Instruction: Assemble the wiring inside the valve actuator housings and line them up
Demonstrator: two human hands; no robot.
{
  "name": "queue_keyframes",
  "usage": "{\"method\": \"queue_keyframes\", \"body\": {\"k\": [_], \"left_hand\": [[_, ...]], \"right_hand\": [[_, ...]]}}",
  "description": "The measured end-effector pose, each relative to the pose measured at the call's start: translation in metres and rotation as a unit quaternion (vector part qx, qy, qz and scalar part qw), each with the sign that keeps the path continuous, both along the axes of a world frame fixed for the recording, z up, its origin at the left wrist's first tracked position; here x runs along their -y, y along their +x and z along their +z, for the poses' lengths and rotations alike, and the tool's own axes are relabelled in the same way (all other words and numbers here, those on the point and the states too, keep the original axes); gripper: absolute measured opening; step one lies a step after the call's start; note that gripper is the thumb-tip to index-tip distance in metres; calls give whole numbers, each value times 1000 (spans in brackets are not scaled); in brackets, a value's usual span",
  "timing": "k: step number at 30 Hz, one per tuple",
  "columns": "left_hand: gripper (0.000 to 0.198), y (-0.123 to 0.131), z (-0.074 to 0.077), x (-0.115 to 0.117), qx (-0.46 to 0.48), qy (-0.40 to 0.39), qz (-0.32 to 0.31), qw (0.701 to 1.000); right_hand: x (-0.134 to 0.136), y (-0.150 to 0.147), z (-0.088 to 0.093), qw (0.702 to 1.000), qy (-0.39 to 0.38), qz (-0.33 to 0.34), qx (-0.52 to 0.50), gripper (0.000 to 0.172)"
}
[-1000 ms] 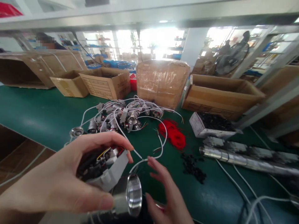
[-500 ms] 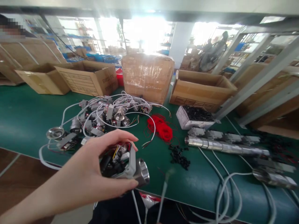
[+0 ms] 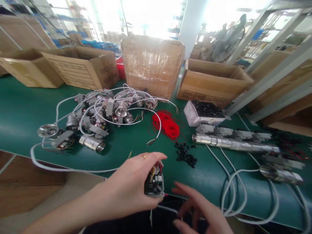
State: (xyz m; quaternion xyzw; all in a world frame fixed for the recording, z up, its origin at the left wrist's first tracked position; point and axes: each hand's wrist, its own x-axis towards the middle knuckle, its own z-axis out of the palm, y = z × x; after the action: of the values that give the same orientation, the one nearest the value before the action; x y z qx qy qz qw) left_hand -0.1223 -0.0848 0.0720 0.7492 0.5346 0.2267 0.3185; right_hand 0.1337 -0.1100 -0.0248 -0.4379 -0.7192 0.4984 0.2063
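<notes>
The wired housing [image 3: 156, 186] now sits rotated in the left hand [image 3: 133, 183]; the right hand [image 3: 201, 208] reappears at the near edge of the worktop [image 3: 209, 175].

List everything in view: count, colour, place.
Worktop: one, green, across view
Cardboard boxes: several, brown, mostly at back
Metal fittings: many, silver, piled left, lined up right
Cables: several, white, among fittings
Wire bundle: one, red, centre
Loose pieces: many, black, nearer than the wire
Small carton: one, whitish, right of the wire
Struts: several, grey, right
Fan: one, dark, background right
Open housing: one, grey, lower centre
Left hand: one, bare, gripping the housing
Right hand: one, bare, lower right
</notes>
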Motion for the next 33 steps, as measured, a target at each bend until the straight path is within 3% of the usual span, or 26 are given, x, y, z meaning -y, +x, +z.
{"method": "queue_keyframes", "body": {"k": [3,6,12,16,19,23,33], "left_hand": [[70,22,-18,3,15,1,-46,999],[75,35,-33,2,46,8,-44,998],[97,29,-64,11,191,25,20,981],[82,19,-79,26,251,39,53,966],[57,17,-77,29,209,165,60,962],[14,20,-66,22,147,332,37,931],[14,20,-61,16,83,373,27,924]], "right_hand": [[-4,-22,5,993,73,-70,-62,91],[-7,-43,-4,983,104,-121,-90,86],[-12,-45,-10,981,53,-137,-124,82],[-11,-46,-2,976,20,-144,-161,81],[-11,-53,-1,965,51,-174,-190,68],[-16,-62,-3,949,107,-205,-215,58],[-26,-66,3,944,126,-219,-210,54]]}}
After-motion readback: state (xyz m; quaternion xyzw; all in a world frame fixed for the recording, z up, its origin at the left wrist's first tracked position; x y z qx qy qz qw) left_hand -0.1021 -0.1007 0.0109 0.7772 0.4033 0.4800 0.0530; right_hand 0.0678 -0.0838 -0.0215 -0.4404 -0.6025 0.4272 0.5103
